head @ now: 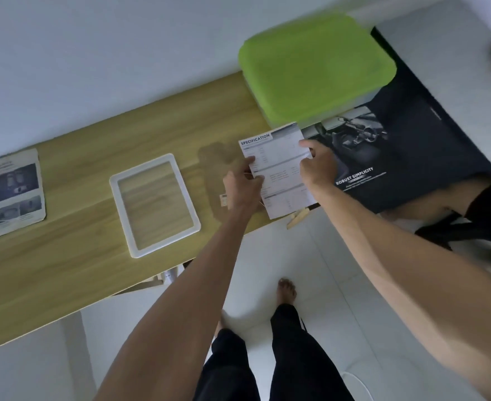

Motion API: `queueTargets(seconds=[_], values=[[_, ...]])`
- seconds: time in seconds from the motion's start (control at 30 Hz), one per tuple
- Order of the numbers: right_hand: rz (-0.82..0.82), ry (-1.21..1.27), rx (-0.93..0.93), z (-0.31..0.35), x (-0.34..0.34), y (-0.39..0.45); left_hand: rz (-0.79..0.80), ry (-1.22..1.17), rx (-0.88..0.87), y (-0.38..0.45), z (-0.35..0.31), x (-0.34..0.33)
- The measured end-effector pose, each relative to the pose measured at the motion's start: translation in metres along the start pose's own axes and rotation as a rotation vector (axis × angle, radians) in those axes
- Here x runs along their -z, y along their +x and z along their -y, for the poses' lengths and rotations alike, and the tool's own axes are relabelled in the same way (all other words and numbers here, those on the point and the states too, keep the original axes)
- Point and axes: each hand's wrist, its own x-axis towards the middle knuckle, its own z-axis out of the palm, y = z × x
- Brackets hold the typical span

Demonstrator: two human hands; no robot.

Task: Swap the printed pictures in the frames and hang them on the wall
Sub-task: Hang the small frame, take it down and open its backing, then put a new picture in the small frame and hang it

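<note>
A white printed sheet [279,169] headed "SPECIFICATION" is held just above the wooden table [73,273], near its right end. My left hand [242,188] pinches the sheet's left edge and my right hand [318,163] pinches its right edge near the top. An empty white picture frame [117,186] lies flat on the table to the left of my hands. At the far left lies a printed picture [9,192] with dark car photos, mounted on a backing board. A small wooden piece [296,218] pokes out under the sheet at the table's edge.
A green plastic lid or box [316,68] sits at the table's far right by the wall. A large dark poster [406,146] reading "ROBUST SIMPLICITY" lies right of the sheet. My legs and bare feet [287,290] stand on white tiles. Another person's arm [441,198] shows at right.
</note>
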Motion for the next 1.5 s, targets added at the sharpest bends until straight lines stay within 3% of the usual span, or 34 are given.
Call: queueTargets(seconds=[0.1,0.37,0.5,0.7,0.93,1.2,1.5], values=[[-0.050,-0.002,-0.017,-0.025,0.026,0.021,0.059,0.038,0.001,-0.001,-0.008,-0.039],[0.010,-0.077,0.001,-0.057,0.056,0.065,0.070,0.147,0.052,0.018,-0.013,-0.099],[0.082,-0.137,0.067,-0.063,0.054,0.079,0.052,0.272,0.026,0.027,-0.013,-0.108],[0.138,-0.415,0.176,-0.068,0.051,0.085,0.082,0.433,0.008,0.032,-0.008,-0.114],[0.074,-0.491,0.177,-0.054,0.052,0.081,0.045,0.387,-0.014,0.029,-0.013,-0.106],[0.057,-0.410,0.249,0.001,0.014,0.045,-0.107,0.348,-0.088,0.034,-0.005,-0.015],[0.207,-0.343,0.357,0.108,-0.113,-0.050,-0.365,0.327,-0.017,0.038,0.059,0.185]])
